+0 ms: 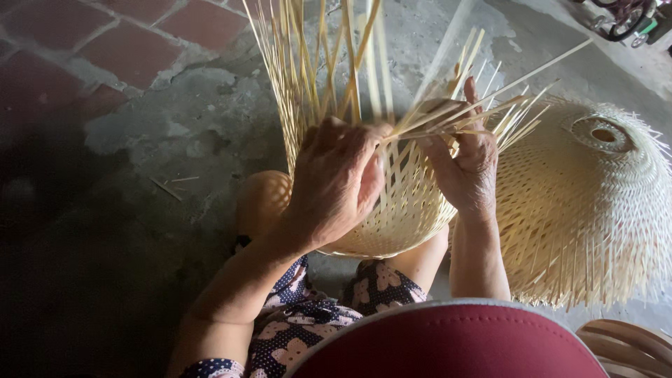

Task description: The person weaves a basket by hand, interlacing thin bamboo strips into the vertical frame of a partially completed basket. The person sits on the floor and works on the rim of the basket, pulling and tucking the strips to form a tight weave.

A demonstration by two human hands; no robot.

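Left hand (336, 183): curled over the rim of the half-woven bamboo basket (402, 210), grip clenched on its upright strips.
Right hand (465, 157): on the far side of the same rim, grip pinching a fan of loose bamboo strips (490, 105) that slant to the right.
Basket position: propped between the person's knees, above the concrete floor (175, 140), unwoven strips standing upward.
Nearby: a finished woven bamboo shade (595, 203) lies just to the right, beside the right forearm.
Foreground: red cap brim (455, 346).
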